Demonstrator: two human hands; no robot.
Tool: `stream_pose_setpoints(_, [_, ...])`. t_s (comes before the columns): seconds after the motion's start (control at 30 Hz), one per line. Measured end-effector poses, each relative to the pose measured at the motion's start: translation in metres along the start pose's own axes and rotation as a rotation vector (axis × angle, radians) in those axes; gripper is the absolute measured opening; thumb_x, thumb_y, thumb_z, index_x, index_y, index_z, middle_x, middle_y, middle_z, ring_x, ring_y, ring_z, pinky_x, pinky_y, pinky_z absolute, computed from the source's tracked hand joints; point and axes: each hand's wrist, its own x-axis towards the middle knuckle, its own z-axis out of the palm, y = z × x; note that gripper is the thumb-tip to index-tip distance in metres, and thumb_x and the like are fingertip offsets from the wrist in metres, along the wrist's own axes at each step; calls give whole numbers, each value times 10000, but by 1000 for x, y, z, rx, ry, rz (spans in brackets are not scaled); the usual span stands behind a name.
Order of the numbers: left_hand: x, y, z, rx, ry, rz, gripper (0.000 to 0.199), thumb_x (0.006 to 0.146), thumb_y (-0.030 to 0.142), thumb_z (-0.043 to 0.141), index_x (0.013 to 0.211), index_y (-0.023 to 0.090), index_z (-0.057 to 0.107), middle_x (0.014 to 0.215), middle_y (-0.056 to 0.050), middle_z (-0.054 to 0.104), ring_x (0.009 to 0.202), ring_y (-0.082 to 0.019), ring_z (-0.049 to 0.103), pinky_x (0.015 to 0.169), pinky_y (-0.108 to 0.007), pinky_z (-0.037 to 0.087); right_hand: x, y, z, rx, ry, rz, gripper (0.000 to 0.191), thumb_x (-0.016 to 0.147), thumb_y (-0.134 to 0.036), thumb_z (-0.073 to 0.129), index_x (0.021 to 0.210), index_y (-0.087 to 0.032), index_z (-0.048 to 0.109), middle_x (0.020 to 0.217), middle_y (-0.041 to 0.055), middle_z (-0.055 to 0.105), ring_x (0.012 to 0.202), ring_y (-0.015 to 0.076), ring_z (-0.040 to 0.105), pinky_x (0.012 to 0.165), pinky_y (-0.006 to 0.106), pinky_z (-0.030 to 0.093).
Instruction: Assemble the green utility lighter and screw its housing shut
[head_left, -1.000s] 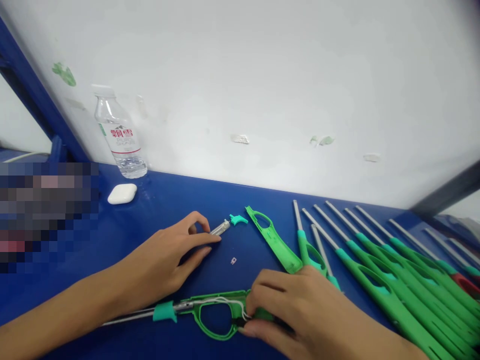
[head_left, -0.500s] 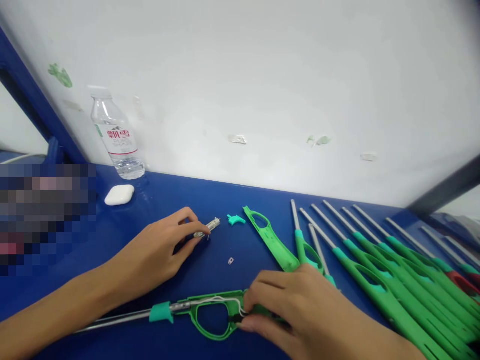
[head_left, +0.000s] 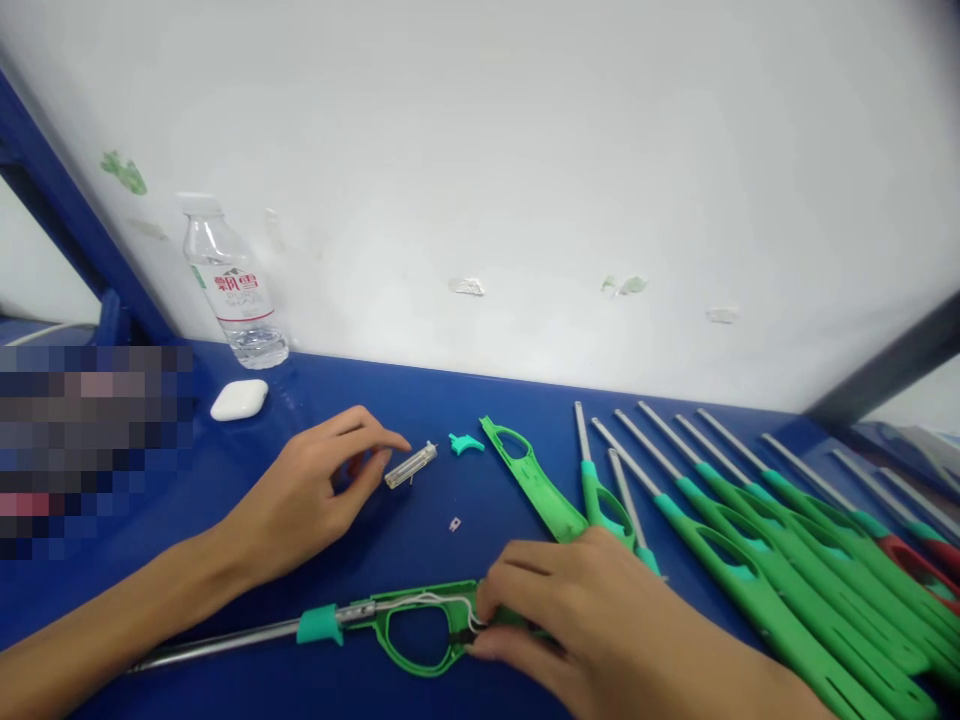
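Observation:
My left hand (head_left: 322, 480) has thumb and forefinger apart, just beside a small clear fuel tank (head_left: 411, 466) lying on the blue table. Below it lies a long-barrelled gas lighter (head_left: 420, 668) with its green handle shell opened, white wires running inside and a teal collar (head_left: 319, 625) on the metal barrel. My right hand (head_left: 570, 610) grips the handle end of this lighter; its fingers and palm hide that part. A loose teal trigger (head_left: 466, 444), a green handle half (head_left: 536, 480) and a tiny pale clip (head_left: 454, 524) lie beyond the hands.
Several green lighters (head_left: 795, 580) lie in a row at the right, with red-handled ones at the far right edge. A water bottle (head_left: 244, 300) and a white earbud case (head_left: 239, 400) stand at the back left, before a white wall (head_left: 487, 180).
My left hand has let go of the fuel tank and drawn slightly back from it; the tank now lies on the table. My right hand keeps its hold on the lighter.

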Motion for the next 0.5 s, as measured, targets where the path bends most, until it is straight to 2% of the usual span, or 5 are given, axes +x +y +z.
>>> stream_pose_setpoints(0.2, [7,-2,-12,104,174,-5,266,1150,301,518,1144,229,774,983,-17,700,632,-138,525,620,-310,481,2,-3,-6,-73,-27,-16,160,1116,-418,766,1094,-259,766,1011,-31,847,803,188,780,613,332,292])
stream_pose_setpoints(0.3, [12,4,-16,195,218,44,250,1126,296,540,1173,226,775,1035,-56,725,782,-205,598,754,-369,524,1,-3,-9,-81,-12,-42,192,1129,-438,745,1111,-247,761,1027,-21,847,816,185,774,608,328,289])
stream_pose_setpoints(0.4, [24,13,-14,253,152,103,270,1101,322,577,1198,229,811,1080,-94,765,1035,-306,654,862,-429,558,0,-1,-12,-72,9,-67,210,1131,-452,740,1115,-243,765,1027,-20,847,834,180,775,613,324,308])
stream_pose_setpoints(0.5, [42,22,-4,250,-25,159,304,1105,343,602,1282,231,822,1163,-98,788,1148,-314,671,939,-458,601,0,0,-13,-74,15,-73,212,1130,-451,741,1117,-242,773,1025,-21,851,844,177,781,629,319,346])
